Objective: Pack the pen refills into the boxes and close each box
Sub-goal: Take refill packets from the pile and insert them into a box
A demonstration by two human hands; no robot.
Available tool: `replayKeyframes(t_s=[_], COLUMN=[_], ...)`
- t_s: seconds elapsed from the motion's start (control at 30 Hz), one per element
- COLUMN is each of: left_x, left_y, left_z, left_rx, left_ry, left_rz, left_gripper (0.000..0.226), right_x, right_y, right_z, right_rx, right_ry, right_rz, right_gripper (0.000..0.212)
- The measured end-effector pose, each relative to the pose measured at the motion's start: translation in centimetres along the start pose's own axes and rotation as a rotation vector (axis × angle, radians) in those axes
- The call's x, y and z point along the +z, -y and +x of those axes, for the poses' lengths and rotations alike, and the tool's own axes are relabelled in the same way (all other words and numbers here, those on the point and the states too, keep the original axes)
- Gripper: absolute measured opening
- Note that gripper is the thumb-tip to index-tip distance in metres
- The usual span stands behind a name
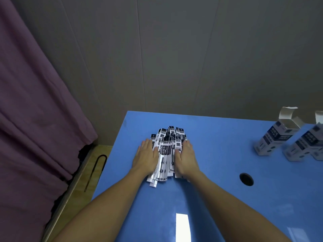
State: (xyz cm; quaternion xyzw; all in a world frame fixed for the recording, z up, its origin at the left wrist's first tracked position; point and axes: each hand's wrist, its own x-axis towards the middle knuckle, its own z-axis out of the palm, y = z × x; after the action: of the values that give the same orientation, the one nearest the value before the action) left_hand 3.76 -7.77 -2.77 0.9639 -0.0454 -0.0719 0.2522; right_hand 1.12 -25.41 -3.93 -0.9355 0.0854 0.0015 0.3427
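A pile of pen refills [167, 151] in black-and-white sleeves lies on the blue table [209, 172] near its far left part. My left hand [146, 157] rests flat against the pile's left side, fingers straight. My right hand [186, 158] presses flat against the pile's right side. Both palms squeeze the pile between them without gripping any refill. At the far right stand white and dark-blue boxes: one box [276, 137] with its top flaps open, and a second box [304, 145] partly cut off by the frame edge.
A round hole [246, 179] is set in the table to the right of my right forearm. A purple curtain [35, 110] hangs at the left, beside a wooden ledge [83, 180] with a bent metal rod [95, 170]. A grey wall stands behind the table.
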Motion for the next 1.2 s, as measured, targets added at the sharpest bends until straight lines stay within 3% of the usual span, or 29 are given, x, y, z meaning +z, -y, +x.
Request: replayKeyframes(t_s=[0.13,0.4,0.7,0.8,0.93,1.2], left_x=[-2.7,-3.3,-2.9,-3.1,-3.2,-3.6], left_y=[-1.4,-4.8,-5.6,-5.6,-5.6,-5.1], left_z=[-0.8,-1.3,-1.0,-1.4,-1.8,-2.3], left_rx=[-0.033,-0.077,-0.247,-0.252,-0.227,-0.275], left_ry=[-0.188,0.049,0.057,0.058,0.041,0.039], left_rz=[0.132,0.051,-0.058,-0.105,-0.161,-0.132], left_gripper=[0.034,0.047,0.052,0.05,0.03,0.034], right_x=[-3.4,-7.2,-8.9,-9.0,-8.9,-8.6], right_y=[-0.6,-0.4,-0.8,-1.1,-1.0,-0.4], right_z=[0.6,0.5,-0.3,-0.4,-0.6,-0.7], right_rx=[0.06,0.07,0.087,0.089,0.08,0.042], right_ry=[-0.08,-0.122,-0.077,-0.063,-0.047,-0.032], right_rz=[-0.07,-0.112,-0.102,-0.108,-0.122,-0.127], right_gripper=[0.062,0.061,0.061,0.061,0.06,0.059])
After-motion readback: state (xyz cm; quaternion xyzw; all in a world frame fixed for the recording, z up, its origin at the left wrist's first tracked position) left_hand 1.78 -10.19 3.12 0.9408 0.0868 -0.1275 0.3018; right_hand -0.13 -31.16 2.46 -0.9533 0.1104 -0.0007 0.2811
